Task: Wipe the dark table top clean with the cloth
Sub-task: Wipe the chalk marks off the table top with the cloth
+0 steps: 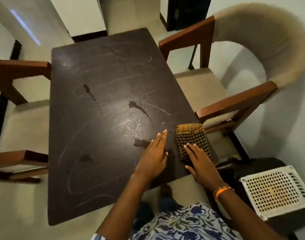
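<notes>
Head view shows the soft, light checked cloth point(191, 141) folded at the dark bench point(103, 104)'s near right edge, right hand point(200, 161) flat on it, no closed grip, left hand point(155, 153) open beside; it should bunch, so press broadly.

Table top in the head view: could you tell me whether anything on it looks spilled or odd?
Yes. Dark wet splotches and trails of droplets dot the table top, with pale smear marks across it. The cloth lies by the right edge.

A home: upholstered armchairs point(234, 87) flank a small table point(103, 84)
</notes>
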A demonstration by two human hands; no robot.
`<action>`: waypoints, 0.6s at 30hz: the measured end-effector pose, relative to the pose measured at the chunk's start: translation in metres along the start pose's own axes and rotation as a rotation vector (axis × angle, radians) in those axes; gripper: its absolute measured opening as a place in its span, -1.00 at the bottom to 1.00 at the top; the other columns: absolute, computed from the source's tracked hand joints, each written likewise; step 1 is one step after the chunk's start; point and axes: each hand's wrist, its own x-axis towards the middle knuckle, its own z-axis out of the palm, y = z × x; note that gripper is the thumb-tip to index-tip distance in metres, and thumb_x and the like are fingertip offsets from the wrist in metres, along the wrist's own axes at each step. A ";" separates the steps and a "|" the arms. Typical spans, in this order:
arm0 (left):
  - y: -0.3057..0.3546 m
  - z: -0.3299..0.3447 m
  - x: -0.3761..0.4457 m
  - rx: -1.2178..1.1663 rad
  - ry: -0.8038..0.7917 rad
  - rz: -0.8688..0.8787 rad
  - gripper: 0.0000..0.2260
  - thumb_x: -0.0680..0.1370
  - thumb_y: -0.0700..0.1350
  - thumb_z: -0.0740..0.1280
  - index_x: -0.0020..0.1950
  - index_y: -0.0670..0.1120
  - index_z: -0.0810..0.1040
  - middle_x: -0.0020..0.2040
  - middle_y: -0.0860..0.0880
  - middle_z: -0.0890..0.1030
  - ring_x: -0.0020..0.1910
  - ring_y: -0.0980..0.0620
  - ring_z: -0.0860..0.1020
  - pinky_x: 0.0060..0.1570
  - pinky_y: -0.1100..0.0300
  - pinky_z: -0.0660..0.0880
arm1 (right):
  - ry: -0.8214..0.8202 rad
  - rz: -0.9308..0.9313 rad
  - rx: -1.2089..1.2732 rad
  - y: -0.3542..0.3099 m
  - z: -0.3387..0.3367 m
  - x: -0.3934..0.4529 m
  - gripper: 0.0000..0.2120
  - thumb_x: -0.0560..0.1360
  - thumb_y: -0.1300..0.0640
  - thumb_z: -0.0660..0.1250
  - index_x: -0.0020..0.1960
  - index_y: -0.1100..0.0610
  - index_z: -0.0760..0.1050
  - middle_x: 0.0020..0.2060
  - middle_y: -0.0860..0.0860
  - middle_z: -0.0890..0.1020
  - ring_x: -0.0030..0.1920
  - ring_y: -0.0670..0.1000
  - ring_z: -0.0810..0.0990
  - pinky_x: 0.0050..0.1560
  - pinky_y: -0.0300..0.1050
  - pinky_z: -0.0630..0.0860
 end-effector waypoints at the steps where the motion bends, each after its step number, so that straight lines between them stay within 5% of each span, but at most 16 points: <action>1: 0.001 0.007 0.000 -0.024 -0.030 -0.025 -0.38 0.58 -0.20 0.19 0.54 -0.08 -0.09 0.56 -0.04 0.03 0.54 0.03 -0.01 0.51 0.10 -0.01 | 0.034 -0.026 -0.003 0.007 0.005 0.000 -0.34 0.42 0.11 0.42 0.44 0.20 0.26 0.40 0.16 0.37 0.41 0.18 0.34 0.38 0.05 0.27; 4: 0.002 0.023 -0.003 -0.085 -0.059 -0.110 -0.37 0.58 -0.19 0.20 0.55 -0.01 -0.07 0.55 -0.04 0.09 0.52 -0.01 0.10 0.48 0.06 0.12 | 0.133 -0.075 -0.060 0.013 -0.001 0.003 -0.39 0.28 0.18 0.54 0.30 0.21 0.48 0.20 0.17 0.58 0.17 0.17 0.59 0.07 0.01 0.56; 7: 0.003 0.029 -0.004 -0.145 -0.032 -0.180 -0.38 0.58 -0.18 0.22 0.55 0.01 -0.02 0.53 -0.04 0.17 0.47 -0.03 0.21 0.44 0.02 0.22 | 0.185 -0.096 -0.056 0.013 -0.007 0.012 -0.55 0.32 0.20 0.51 0.20 0.19 0.55 0.02 0.14 0.67 -0.05 0.13 0.67 -0.20 -0.08 0.61; 9: 0.000 0.028 -0.004 -0.178 -0.004 -0.225 -0.40 0.58 -0.16 0.23 0.54 0.02 0.01 0.50 -0.04 0.24 0.45 -0.03 0.25 0.42 0.03 0.24 | 0.165 -0.007 0.083 0.008 -0.018 0.024 -0.66 0.44 0.20 0.39 0.21 0.18 0.54 0.02 0.14 0.66 -0.07 0.16 0.66 -0.20 -0.03 0.59; 13: -0.003 0.019 -0.007 -0.230 0.030 -0.258 -0.37 0.55 -0.14 0.29 0.53 0.03 0.04 0.45 -0.02 0.32 0.42 0.02 0.29 0.34 0.23 0.21 | 0.255 0.202 0.553 -0.012 -0.039 0.059 -0.71 0.49 0.21 0.33 0.20 0.20 0.54 0.12 0.11 0.63 0.10 0.10 0.59 0.11 -0.08 0.49; 18: -0.008 -0.013 -0.013 -0.305 0.120 -0.222 -0.18 0.41 -0.09 0.46 0.53 0.05 0.04 0.48 0.01 0.25 0.43 0.07 0.26 0.39 0.21 0.19 | 0.058 0.521 1.463 -0.060 -0.068 0.104 -0.86 0.53 0.27 0.25 -0.04 0.28 0.57 -0.30 0.02 0.65 -0.26 -0.08 0.58 -0.36 -0.33 0.53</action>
